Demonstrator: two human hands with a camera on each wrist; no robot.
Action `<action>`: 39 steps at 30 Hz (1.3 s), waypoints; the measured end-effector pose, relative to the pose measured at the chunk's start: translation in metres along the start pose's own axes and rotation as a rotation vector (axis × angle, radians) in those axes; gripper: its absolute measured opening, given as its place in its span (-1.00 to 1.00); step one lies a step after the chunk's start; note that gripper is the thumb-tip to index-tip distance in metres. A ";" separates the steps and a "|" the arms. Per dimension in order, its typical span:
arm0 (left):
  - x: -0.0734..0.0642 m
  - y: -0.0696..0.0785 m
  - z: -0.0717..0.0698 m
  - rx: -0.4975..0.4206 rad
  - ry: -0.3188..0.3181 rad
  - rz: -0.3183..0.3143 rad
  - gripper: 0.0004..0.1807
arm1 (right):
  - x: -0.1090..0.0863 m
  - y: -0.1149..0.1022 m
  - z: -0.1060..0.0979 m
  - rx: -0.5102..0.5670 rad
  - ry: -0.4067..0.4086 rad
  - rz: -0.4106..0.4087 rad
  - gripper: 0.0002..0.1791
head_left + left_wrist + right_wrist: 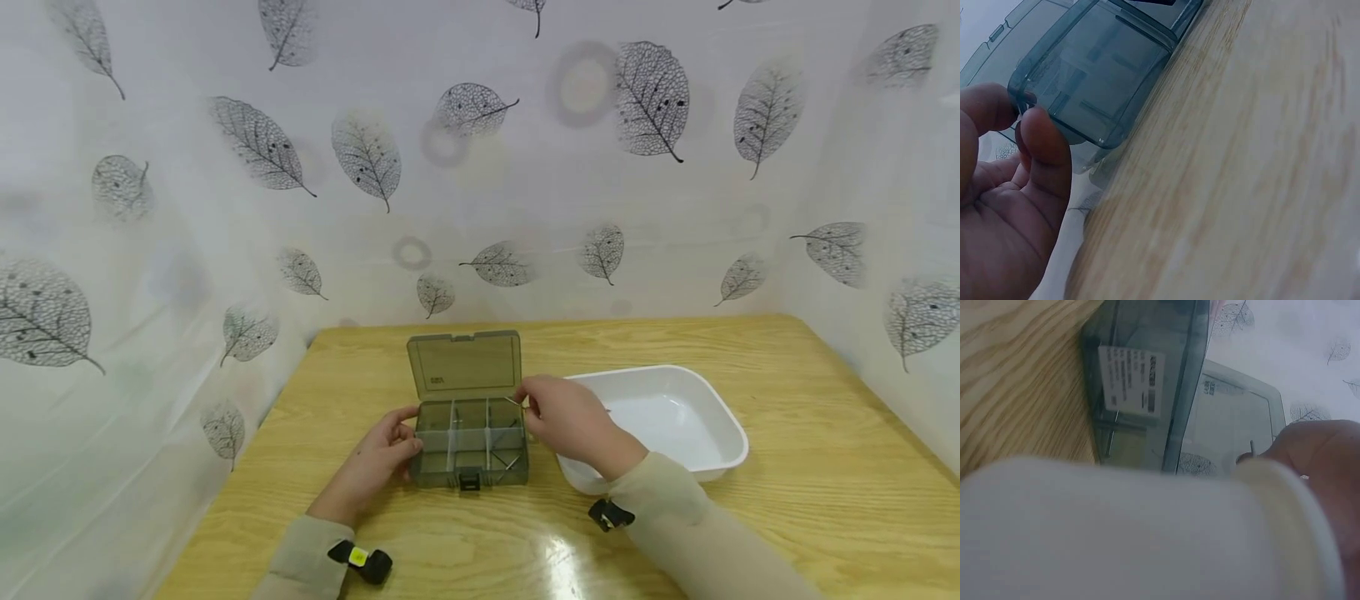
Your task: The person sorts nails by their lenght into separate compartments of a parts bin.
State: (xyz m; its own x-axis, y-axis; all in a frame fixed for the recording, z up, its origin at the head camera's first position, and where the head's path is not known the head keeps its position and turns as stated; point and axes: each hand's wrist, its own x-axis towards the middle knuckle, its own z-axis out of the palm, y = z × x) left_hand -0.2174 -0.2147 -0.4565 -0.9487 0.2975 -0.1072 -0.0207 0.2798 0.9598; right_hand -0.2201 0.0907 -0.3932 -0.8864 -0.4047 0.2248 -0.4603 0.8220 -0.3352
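Note:
A translucent grey-green compartment box (471, 457) stands on the table with its lid (468, 364) raised at the back. My left hand (380, 457) holds the box's left side, and in the left wrist view its thumb and fingers (1047, 150) pinch a corner of the wall. Over the back right compartment, my right hand (573, 421) pinches a thin metal pin (1252, 448), its exact kind too small to tell. Several thin metal pieces (510, 462) lie in the right-hand compartments, and one small piece (457, 417) is in the back middle area.
To the right of the box is a white plastic tray (731, 446), partly hidden by my right hand and forearm. A white label (1132, 381) is on the box's side. Behind the wooden table (817, 500) hangs a leaf-patterned sheet (525, 192).

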 end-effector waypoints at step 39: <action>-0.012 0.030 0.002 -0.013 -0.041 -0.018 -0.39 | -0.018 0.043 -0.014 0.025 -0.065 0.031 -0.56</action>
State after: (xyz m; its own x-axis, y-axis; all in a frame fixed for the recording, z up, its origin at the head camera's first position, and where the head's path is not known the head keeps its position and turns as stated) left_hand -0.2059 -0.2082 -0.4271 -0.9345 0.3296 -0.1346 -0.0420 0.2735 0.9610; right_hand -0.2237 0.1395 -0.3985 -0.9012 -0.4051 0.1540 -0.4329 0.8248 -0.3638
